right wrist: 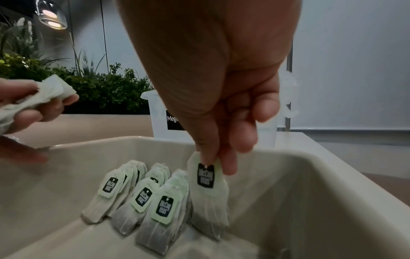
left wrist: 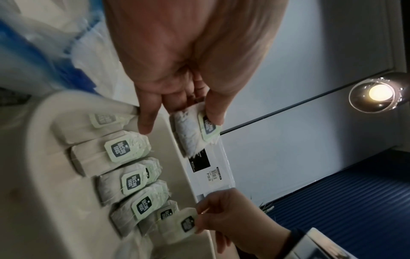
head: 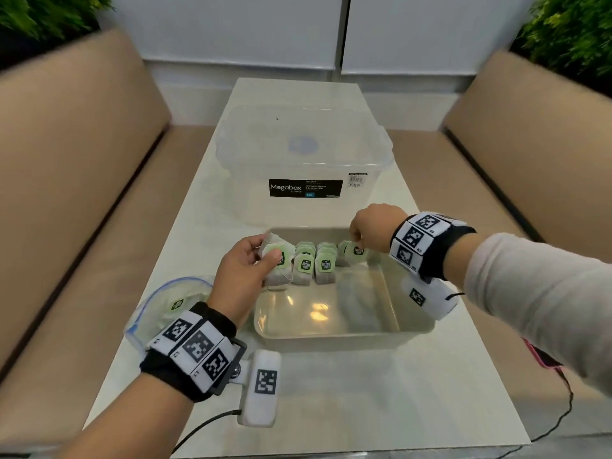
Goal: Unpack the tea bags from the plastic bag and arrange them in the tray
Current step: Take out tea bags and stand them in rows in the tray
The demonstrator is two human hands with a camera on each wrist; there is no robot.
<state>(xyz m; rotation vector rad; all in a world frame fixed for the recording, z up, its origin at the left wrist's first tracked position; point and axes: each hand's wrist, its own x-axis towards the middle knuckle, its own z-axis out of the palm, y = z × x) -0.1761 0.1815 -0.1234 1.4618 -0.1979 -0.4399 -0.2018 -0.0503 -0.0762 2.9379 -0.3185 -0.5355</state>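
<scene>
A beige tray sits mid-table with several tea bags stacked in rows along its far wall. My left hand hovers over the tray's far left corner and pinches a tea bag between thumb and fingers. My right hand pinches the top of another tea bag and holds it upright at the right end of the rows. The clear plastic bag with a blue zip edge lies left of the tray, a tea bag still inside.
A clear Megabox storage box stands just behind the tray. Beige benches flank the narrow white table. A cable trails off the table's right front edge.
</scene>
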